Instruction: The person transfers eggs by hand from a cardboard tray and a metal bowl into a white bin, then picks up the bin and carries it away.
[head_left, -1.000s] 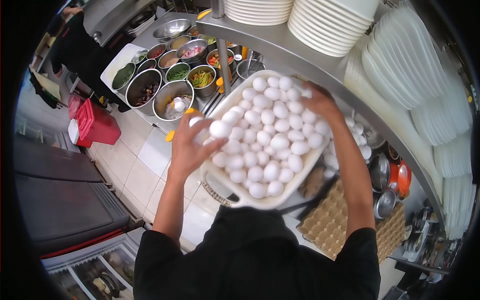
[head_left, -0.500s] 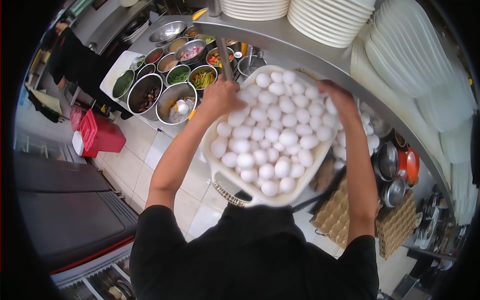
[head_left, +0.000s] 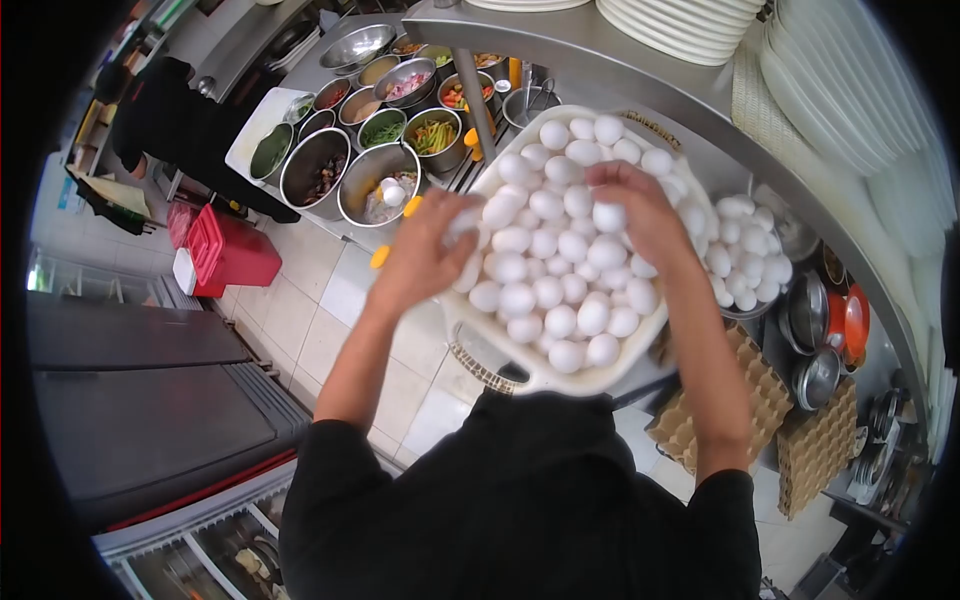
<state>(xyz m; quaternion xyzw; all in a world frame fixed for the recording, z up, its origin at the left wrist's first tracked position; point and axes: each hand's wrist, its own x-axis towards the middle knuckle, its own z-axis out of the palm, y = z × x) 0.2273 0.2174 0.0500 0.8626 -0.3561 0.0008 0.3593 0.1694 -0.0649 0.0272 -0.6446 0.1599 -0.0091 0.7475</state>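
A cream basket with woven-look handles is heaped with white eggs. My left hand is at the basket's left side, fingers curved and apart, next to the eggs there; nothing shows in it. Over the upper right part of the heap, my right hand has its fingers curled down at an egg, partly blurred. Whether it grips that egg is unclear. To the right of the basket stands a metal bowl with more white eggs.
Metal pots of cut food stand at the upper left. Plates are stacked on the shelf above. Egg trays lean at the lower right. A person in black and a red cooler are at left.
My right hand has moved from the basket's right edge inward over the eggs. My left hand has opened and come off the eggs at the upper left. The view has shifted.
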